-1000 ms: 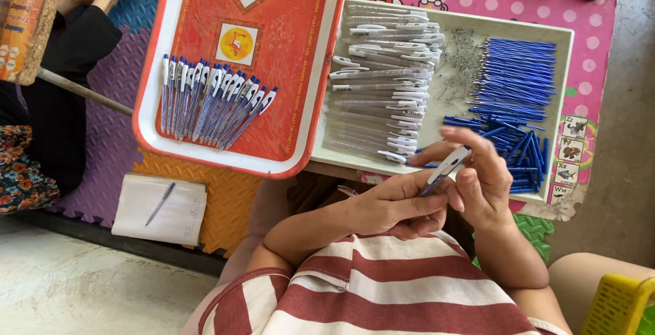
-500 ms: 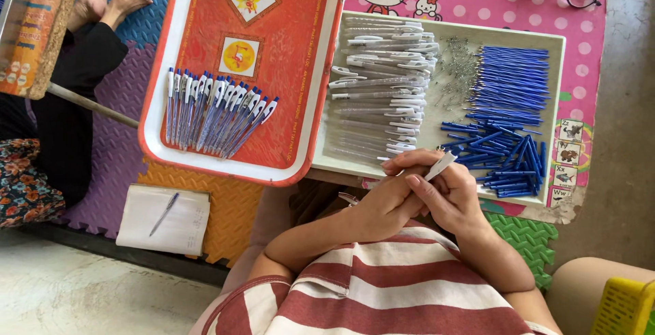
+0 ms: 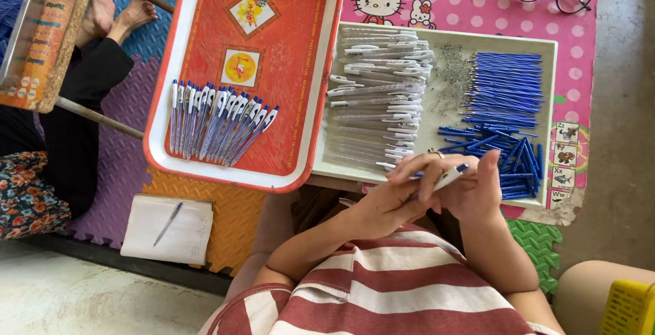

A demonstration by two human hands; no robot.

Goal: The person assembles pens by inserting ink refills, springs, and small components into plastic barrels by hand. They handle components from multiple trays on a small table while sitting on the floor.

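Head view: both hands (image 3: 437,192) grip one pen (image 3: 449,177) beside white tray (image 3: 437,30).

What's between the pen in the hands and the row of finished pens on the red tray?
Nothing visible blocks it. The pen is held in both hands, left hand and right hand, over the white tray's near edge. The red tray lies beside it, with the pen row uncovered.

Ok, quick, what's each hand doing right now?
Left hand: closed on the pen.
Right hand: closed on the same pen.
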